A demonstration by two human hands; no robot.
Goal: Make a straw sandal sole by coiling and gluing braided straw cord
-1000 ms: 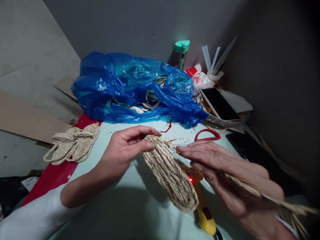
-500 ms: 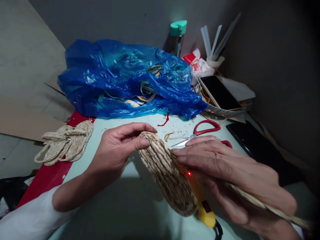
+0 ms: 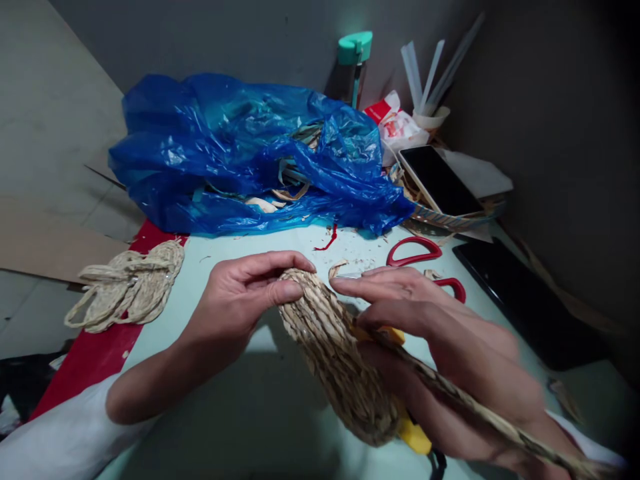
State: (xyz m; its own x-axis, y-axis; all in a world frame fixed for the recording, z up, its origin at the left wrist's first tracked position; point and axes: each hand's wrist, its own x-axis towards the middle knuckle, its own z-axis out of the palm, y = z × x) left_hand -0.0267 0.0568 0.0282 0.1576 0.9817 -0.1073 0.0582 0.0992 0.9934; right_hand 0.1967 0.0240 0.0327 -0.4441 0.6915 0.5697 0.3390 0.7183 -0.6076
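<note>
My left hand pinches the far end of an oval coil of braided straw, thumb on top and fingers curled behind it. My right hand lies over the coil's right edge with fingers stretched along it, and a loose braided straw rope runs from under that hand toward the lower right. A yellow glue gun lies on the table beneath the coil, mostly hidden.
A blue plastic bag of straw fills the back of the pale table. Red-handled scissors lie behind my right hand. A second woven straw piece sits at the left. A phone, a green-capped bottle and a cup of sticks stand at the back right.
My right hand has slid left along the coil's edge, covering the glue gun and its red light. The coil has tipped a little more upright. My left hand has kept its hold.
</note>
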